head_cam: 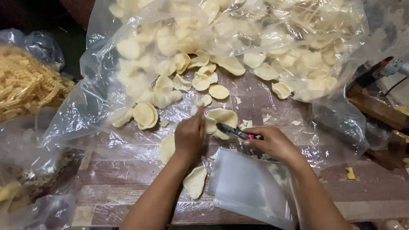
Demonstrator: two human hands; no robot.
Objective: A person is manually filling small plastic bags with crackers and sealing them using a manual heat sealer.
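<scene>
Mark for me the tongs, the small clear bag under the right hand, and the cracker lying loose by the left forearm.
tongs [232, 131]: head view, on the dark arms.
small clear bag [249, 187]: head view, on its flat middle.
loose cracker [195, 182]: head view, on its centre.

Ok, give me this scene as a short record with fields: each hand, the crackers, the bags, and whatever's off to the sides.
left hand: on a cracker at the heap's edge
right hand: holds tongs with tips at that same cracker
crackers: pale round pieces spilling from the big clear bag
small bag: clear, lies under the right forearm
loose cracker: on the wooden table, near the left forearm
left side: bag of yellow noodle-like snacks
right side: wooden block with a red-handled tool
</scene>
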